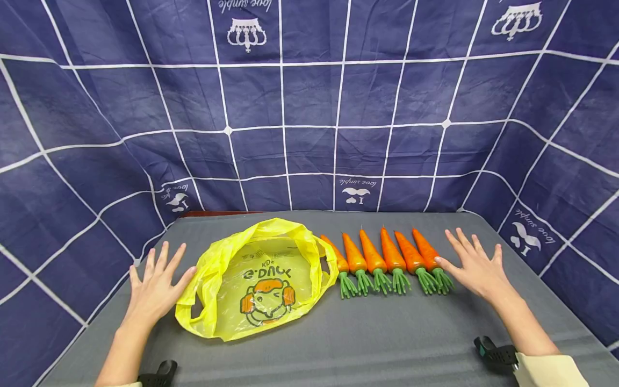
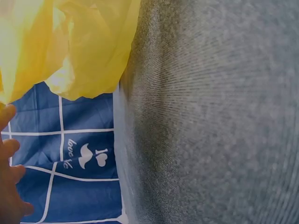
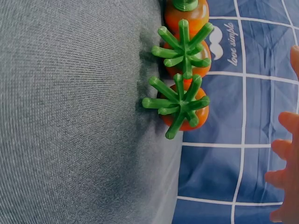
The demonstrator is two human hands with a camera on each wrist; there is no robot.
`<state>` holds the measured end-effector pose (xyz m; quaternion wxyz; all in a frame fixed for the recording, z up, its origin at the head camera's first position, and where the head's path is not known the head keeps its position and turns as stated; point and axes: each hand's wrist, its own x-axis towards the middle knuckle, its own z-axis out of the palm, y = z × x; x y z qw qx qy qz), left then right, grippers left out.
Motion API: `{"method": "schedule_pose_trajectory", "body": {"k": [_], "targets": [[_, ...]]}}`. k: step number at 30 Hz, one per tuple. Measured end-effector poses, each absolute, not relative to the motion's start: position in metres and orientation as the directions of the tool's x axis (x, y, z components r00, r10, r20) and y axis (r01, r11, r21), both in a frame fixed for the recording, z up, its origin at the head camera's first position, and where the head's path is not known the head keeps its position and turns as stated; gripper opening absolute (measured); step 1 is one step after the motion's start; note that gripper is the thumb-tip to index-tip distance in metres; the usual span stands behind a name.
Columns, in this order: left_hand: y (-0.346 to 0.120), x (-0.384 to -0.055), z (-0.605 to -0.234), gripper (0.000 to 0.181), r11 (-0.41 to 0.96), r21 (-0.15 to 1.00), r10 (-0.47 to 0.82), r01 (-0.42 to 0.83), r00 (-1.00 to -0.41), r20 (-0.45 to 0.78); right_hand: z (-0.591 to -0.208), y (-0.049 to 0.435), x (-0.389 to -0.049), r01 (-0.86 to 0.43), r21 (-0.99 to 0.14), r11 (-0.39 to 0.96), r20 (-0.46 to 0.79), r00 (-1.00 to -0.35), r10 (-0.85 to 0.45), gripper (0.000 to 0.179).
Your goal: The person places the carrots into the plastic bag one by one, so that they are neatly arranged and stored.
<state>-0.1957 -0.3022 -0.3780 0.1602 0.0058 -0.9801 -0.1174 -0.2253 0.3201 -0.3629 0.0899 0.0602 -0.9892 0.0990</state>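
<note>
A yellow plastic bag [image 1: 263, 285] with a cartoon print lies on the grey table, its mouth and handles spread. Right of it, several orange carrots [image 1: 394, 255] with green stubs of stem form a row, tips toward the back wall. My left hand [image 1: 153, 287], fingers spread, is beside the bag's left edge; whether the thumb touches it I cannot tell. Spread likewise, my right hand [image 1: 479, 269] is just right of the last carrot and holds nothing. The left wrist view shows the bag's side [image 2: 93, 46]; the right wrist view shows carrot stems [image 3: 180, 105] close up.
The grey table [image 1: 338, 344] reaches back to a blue cloth [image 1: 309, 97] with white grid lines, which hangs behind and on both sides. A reddish-brown edge [image 1: 213, 213] shows at the table's back left. Each wrist wears a black strap [image 1: 498, 352].
</note>
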Motion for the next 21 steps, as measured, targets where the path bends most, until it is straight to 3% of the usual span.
{"method": "schedule_pose_trajectory", "body": {"k": [14,21], "targets": [[-0.295,-0.192,-0.380,0.061,0.946,0.318,-0.058,0.062,-0.932,0.356,-0.372,0.316,-0.220,-0.199,-0.256,0.946,0.255,-0.958,-0.132,0.075],[-0.290,-0.191,-0.378,0.057,0.923,0.382,-0.100,0.033,-0.941,0.324,-0.375,0.314,-0.221,-0.172,-0.317,0.933,0.215,-0.971,-0.106,0.073]]}}
